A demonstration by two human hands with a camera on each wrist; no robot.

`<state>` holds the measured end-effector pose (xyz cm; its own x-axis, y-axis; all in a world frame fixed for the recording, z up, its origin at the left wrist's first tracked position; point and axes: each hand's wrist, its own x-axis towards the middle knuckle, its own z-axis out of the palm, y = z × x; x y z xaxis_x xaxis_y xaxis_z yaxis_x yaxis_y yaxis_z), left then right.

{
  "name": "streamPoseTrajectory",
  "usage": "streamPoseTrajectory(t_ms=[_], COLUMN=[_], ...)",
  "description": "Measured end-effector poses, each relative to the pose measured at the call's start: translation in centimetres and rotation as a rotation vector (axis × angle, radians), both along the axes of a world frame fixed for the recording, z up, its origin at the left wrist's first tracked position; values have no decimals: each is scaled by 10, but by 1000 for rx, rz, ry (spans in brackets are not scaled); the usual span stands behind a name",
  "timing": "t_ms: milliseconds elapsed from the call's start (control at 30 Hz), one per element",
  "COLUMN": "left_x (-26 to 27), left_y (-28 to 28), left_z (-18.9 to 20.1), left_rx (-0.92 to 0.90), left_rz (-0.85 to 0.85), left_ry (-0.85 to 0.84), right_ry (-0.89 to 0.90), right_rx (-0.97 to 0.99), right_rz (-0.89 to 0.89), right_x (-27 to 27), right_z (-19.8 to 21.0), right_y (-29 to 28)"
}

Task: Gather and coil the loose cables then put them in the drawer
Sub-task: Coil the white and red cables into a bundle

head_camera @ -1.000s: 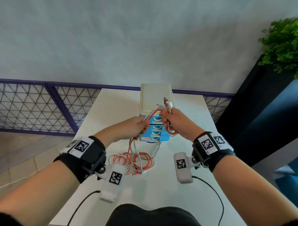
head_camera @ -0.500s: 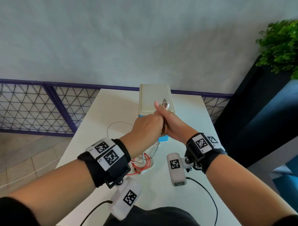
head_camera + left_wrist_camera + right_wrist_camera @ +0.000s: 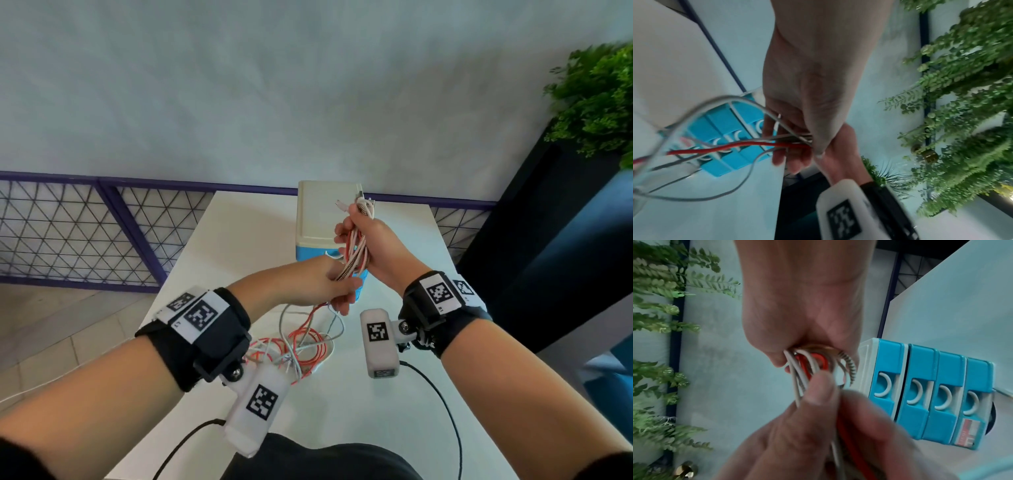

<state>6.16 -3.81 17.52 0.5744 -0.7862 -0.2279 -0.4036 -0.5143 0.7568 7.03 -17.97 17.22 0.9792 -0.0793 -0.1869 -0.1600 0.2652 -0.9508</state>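
My right hand (image 3: 370,240) grips a looped bundle of red, white and braided cables (image 3: 356,250), plug ends sticking up above its fist. In the right wrist view the cable loops (image 3: 813,365) show between palm and fingers. Just below, my left hand (image 3: 339,291) pinches the trailing cable strands (image 3: 789,141) between thumb and fingers. The loose remainder of the cables (image 3: 301,346) lies tangled on the white table (image 3: 239,246). Behind the hands stands a small drawer unit (image 3: 322,219) with a cream top and several blue drawers (image 3: 920,394), all closed.
A purple-framed mesh railing (image 3: 85,233) runs behind the table against a grey wall. A dark planter with green foliage (image 3: 596,102) stands at the right. Black camera leads (image 3: 445,411) hang from both wrists near the table's front edge.
My left hand has dropped from beside the right fist to below it, sliding down the strands. The right hand has lifted the bundle, its plug ends now showing above the fist.
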Motion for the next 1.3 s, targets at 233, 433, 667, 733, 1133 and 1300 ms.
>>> streamPoseTrajectory(t_ms=[233,433,667,733,1133,1300], left_x=[-12,1,7,9,22,18], left_y=[-1,9,17,17,39,47], left_z=[-36,-45,-44,-44,-61,-47], left_rx=[-296,-305,-265,-247,-270,-404], left_rz=[138,121,62,62,289,329], left_ry=[-29,49,145,129,159,523], right_ry=[-71,-37,-102,-105,-103,-101], right_rx=[393,384,264,256,353,366], right_rz=[49,-88,-238,-280,-360,-398], right_x=[-5,-7,-5,-3,4,5], right_z=[7,10,9,10,17,13], right_y=[12,13,12,9,0,-6])
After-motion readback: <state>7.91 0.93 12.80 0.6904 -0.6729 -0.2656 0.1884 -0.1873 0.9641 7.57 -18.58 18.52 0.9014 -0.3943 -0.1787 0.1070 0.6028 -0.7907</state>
